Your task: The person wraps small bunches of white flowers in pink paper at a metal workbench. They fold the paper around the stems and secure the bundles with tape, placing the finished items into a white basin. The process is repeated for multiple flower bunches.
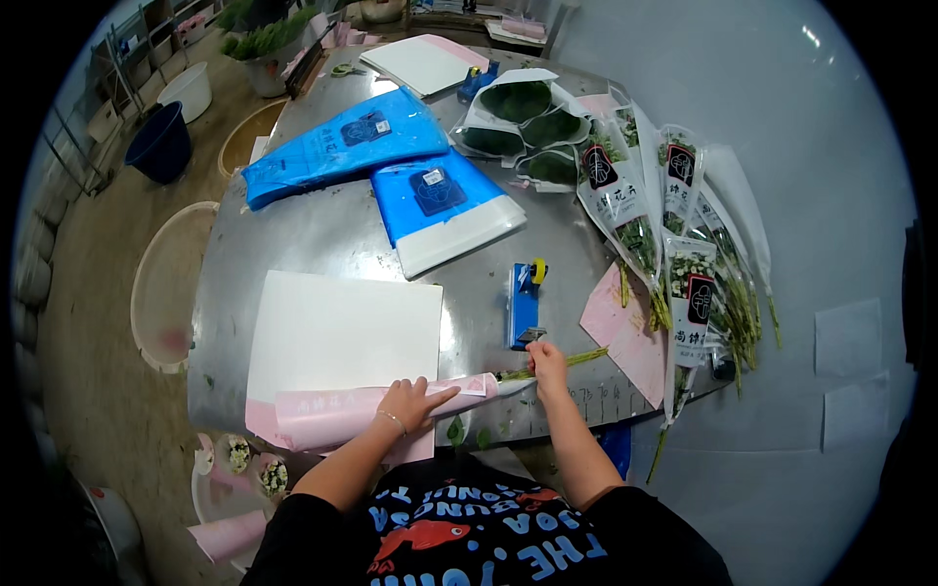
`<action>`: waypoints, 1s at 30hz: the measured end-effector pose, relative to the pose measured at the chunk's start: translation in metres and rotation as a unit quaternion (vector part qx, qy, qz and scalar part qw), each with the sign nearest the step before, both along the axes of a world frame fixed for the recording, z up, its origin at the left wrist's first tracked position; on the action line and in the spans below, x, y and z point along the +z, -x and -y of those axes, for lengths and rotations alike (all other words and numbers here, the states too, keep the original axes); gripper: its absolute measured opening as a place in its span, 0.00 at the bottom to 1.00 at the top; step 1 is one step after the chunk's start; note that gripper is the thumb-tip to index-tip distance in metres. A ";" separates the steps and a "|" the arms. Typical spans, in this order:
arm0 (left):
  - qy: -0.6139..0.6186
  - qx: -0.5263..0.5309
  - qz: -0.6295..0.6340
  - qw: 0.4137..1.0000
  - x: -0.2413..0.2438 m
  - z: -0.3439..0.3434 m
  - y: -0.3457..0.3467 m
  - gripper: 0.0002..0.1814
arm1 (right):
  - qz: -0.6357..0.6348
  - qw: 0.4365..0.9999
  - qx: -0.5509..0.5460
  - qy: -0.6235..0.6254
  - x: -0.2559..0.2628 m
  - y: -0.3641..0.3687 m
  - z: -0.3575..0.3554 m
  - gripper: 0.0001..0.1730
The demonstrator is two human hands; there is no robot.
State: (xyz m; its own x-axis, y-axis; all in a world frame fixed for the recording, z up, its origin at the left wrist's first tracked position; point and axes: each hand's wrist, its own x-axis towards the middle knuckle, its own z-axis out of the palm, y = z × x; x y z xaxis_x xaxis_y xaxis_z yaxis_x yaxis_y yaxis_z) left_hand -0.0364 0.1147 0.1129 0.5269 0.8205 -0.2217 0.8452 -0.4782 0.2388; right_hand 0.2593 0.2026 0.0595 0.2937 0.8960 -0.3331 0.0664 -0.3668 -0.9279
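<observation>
A bouquet rolled in pink wrapping paper (330,416) lies across the near edge of a stack of white and pink sheets (344,329). My left hand (410,403) presses on the roll with its fingers spread. Green stems (586,357) and a bit of clear sleeve stick out of the roll's right end. Above the stems, my right hand (548,364) has its fingertips pinched at the cutter end of a blue tape dispenser (523,308); whether tape is between them is too small to tell. The dispenser holds a yellow roll.
Sleeved flower bunches (630,212) lie at the right beside a pink sheet (623,329). Two blue packs (344,143) (447,198) lie beyond the paper stack. Scissors (346,70) are near the far edge. A tub with wrapped bouquets (212,487) stands below left.
</observation>
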 end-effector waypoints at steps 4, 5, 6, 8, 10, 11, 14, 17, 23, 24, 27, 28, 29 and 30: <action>-0.015 -0.008 0.000 1.000 0.002 0.005 -0.005 0.37 | 0.361 0.925 0.120 0.024 -0.029 -0.029 -0.005 0.12; -0.043 -0.005 -0.008 0.999 -0.004 0.009 -0.006 0.36 | 0.538 0.826 0.170 0.003 -0.030 -0.036 -0.009 0.13; -0.070 -0.001 -0.015 0.997 -0.016 0.016 -0.005 0.35 | 0.549 0.811 0.194 0.058 -0.028 -0.037 -0.009 0.14; -0.093 0.001 -0.020 0.995 -0.022 0.021 -0.007 0.33 | 0.404 0.880 0.251 0.021 -0.020 -0.026 -0.002 0.13; -0.117 0.012 -0.010 0.993 -0.022 0.025 -0.009 0.33 | 0.171 0.945 0.253 0.121 0.013 0.013 0.020 0.13; -0.131 0.013 -0.001 0.991 -0.021 0.026 -0.012 0.33 | 0.098 0.951 0.272 0.111 -0.004 0.022 0.035 0.15; -0.164 0.015 -0.012 0.986 -0.028 0.026 -0.008 0.32 | 0.109 0.955 0.221 0.166 -0.011 0.059 0.070 0.19; -0.028 -0.001 0.015 1.000 -0.012 0.007 -0.003 0.37 | 0.329 0.905 0.250 0.104 -0.021 0.066 0.072 0.28; 0.185 -0.022 -0.011 0.982 0.026 -0.039 0.011 0.42 | 0.372 0.832 0.329 0.246 0.043 0.100 0.027 0.31; 0.146 -0.035 0.000 0.989 0.020 -0.037 0.010 0.42 | 0.353 0.840 0.321 0.261 0.042 0.098 0.029 0.30; 0.111 -0.021 -0.019 0.993 0.009 -0.022 0.003 0.42 | 0.310 0.857 0.297 0.284 0.027 0.088 0.040 0.29; 0.084 -0.016 -0.018 0.996 0.001 -0.018 0.002 0.42 | 0.307 0.863 0.289 0.279 0.019 0.086 0.044 0.29; 0.066 -0.016 -0.017 0.998 -0.002 -0.012 0.001 0.42 | 0.304 0.868 0.281 0.275 0.012 0.083 0.049 0.28; 0.045 -0.015 -0.017 0.999 -0.003 -0.010 0.002 0.42 | 0.230 0.888 0.254 0.307 0.014 0.082 0.055 0.29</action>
